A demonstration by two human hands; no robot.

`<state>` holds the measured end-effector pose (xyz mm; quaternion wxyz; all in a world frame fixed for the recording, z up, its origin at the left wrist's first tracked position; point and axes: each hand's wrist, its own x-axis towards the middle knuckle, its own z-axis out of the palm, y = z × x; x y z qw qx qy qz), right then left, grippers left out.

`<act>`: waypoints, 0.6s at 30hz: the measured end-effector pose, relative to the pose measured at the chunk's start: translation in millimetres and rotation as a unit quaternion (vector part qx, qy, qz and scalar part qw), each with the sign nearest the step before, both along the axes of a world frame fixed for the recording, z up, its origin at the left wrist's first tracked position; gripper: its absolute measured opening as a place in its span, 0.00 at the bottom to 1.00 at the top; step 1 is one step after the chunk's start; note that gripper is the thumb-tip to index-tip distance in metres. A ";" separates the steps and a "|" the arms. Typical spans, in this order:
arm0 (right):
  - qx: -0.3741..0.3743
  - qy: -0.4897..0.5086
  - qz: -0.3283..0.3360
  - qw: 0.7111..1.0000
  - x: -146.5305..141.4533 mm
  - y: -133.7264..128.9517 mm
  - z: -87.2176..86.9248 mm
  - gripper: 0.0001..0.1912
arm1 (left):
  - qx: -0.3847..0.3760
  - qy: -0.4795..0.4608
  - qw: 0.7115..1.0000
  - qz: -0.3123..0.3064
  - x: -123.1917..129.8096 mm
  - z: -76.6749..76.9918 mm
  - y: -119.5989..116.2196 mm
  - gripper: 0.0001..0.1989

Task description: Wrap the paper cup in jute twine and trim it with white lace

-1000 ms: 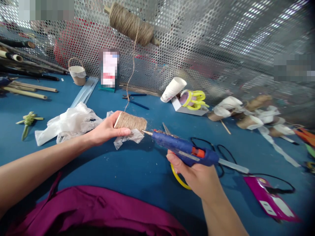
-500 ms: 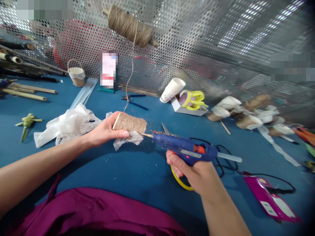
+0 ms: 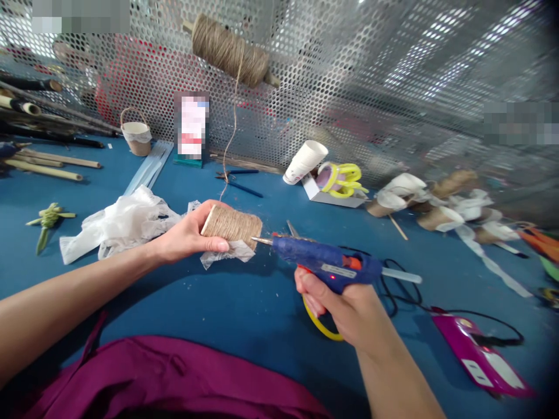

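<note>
My left hand (image 3: 192, 233) is wrapped round a paper cup covered in twine (image 3: 234, 224), lying on its side with its rim to the left. A piece of white lace (image 3: 229, 254) hangs below the cup, near my thumb. In my right hand (image 3: 336, 299) is a blue glue gun (image 3: 323, 260), a red light lit on its side. The metal nozzle points left and meets or nearly meets the cup's lower right end. Yellow-handled scissors (image 3: 323, 329) lie partly hidden under the gun and hand.
A twine spool (image 3: 230, 50) hangs on the mesh, its strand running down to the cup. White lace (image 3: 126, 218) is heaped at the left. Behind are pliers (image 3: 240, 183), stacked paper cups (image 3: 305, 161) and a small basket (image 3: 137, 138). A purple power strip (image 3: 483, 355) sits at the right.
The wrapped cup has shifted very slightly right and down in my left hand. The glue stick protrudes a little less from the back of the gun.
</note>
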<state>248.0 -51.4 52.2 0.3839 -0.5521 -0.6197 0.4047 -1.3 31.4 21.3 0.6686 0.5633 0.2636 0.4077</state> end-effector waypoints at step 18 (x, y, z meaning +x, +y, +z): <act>0.018 -0.037 0.010 0.999 4.7 -3.7 2.0 0.13 | 0.005 0.005 1.000 0.014 0.0 2.7 0.4 0.28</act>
